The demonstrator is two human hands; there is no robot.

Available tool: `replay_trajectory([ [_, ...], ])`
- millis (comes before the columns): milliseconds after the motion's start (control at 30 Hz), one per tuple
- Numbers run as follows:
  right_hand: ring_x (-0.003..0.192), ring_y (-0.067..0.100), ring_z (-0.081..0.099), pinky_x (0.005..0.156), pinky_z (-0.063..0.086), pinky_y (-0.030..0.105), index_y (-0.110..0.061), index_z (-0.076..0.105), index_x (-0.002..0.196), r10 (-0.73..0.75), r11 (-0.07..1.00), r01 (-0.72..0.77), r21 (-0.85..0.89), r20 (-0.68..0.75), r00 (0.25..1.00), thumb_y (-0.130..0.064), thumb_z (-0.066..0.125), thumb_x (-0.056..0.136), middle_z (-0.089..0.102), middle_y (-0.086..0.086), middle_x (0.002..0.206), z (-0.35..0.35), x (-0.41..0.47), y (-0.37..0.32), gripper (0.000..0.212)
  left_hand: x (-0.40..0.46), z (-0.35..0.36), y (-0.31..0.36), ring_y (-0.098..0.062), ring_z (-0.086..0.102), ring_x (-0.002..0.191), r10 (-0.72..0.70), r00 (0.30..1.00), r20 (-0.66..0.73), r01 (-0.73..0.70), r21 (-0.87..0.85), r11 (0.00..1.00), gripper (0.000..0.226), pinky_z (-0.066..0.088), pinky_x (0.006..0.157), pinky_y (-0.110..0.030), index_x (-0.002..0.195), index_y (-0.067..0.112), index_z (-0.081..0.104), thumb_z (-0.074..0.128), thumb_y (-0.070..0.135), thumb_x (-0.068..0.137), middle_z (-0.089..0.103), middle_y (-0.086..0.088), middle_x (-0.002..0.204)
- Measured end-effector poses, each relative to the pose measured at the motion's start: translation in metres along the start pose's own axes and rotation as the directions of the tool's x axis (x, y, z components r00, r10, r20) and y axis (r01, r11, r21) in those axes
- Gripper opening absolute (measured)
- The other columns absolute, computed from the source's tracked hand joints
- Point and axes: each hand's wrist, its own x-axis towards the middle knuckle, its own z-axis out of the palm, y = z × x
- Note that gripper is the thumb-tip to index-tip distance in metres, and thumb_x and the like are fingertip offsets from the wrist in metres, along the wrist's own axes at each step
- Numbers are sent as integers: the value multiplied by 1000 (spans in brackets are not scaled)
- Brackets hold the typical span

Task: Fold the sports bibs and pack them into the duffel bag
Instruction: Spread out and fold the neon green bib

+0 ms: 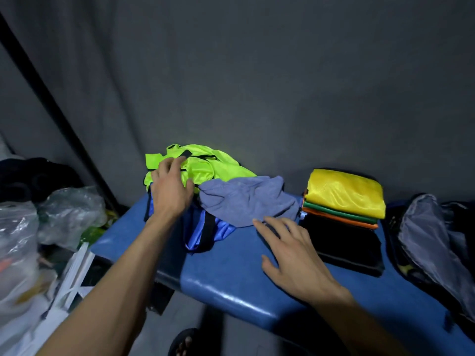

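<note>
A heap of unfolded bibs lies at the back of the blue bench (231, 283): a neon yellow-green bib (205, 165) with black trim, a grey-blue one (244, 199) and a bright blue one (198, 232) underneath. My left hand (172, 188) reaches over the heap, fingers spread and touching the neon bib. My right hand (290, 255) hovers open above the bench by the grey-blue bib's near edge. To the right stands a stack of folded bibs (344, 196): yellow on top, then green, orange and black. The dark duffel bag (431, 240) lies open at the far right.
Clear plastic bags (64, 214) and dark items crowd the left side beside the bench. A grey curtain hangs behind. A sandalled foot (183, 343) shows below the bench's front edge.
</note>
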Motion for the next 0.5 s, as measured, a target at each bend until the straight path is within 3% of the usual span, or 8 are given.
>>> replay_trajectory([
  [133,147,27,27,117,31,43,-34,27,158,-34,996,30,81,51,998,-40,49,89,26,1,163,6,14,-12,72,17,17,-13,-42,19,148,-36,992,117,39,-16,999,55,21,119,-49,147,31,49,64,29,95,20,-17,165],
  [233,154,22,11,123,20,39,-42,14,159,-38,986,24,163,81,996,-40,48,94,6,-2,169,9,24,-17,74,27,33,-5,-43,21,147,-93,970,226,86,39,996,53,24,118,-51,149,39,46,59,39,97,16,-15,167],
  [300,155,19,4,123,18,40,-48,6,158,-30,980,12,198,87,996,-41,47,95,-3,-5,170,14,32,-20,76,31,43,3,-42,34,138,-138,960,243,116,102,988,48,33,110,-51,144,38,52,60,36,96,34,-11,160],
  [367,156,20,3,123,19,43,-52,-2,156,-22,971,4,237,76,997,-43,47,94,-6,-8,169,20,39,-21,80,35,48,7,-39,49,125,-130,979,156,114,107,988,37,40,100,-47,131,31,65,61,28,94,61,-11,136],
  [433,156,21,1,123,20,45,-55,-8,154,-21,965,-4,263,92,995,-44,48,95,-10,-11,169,26,47,-20,83,45,44,8,-38,61,112,-133,989,66,132,9,991,30,46,92,-42,118,27,73,62,23,90,73,-13,113],
  [500,157,21,-2,124,17,47,-56,-12,153,-19,965,-12,262,117,993,-46,49,96,-13,-13,168,30,54,-18,84,60,29,12,-32,68,104,-151,988,-28,142,-218,966,26,49,87,-35,111,24,77,66,18,88,76,-7,105],
])
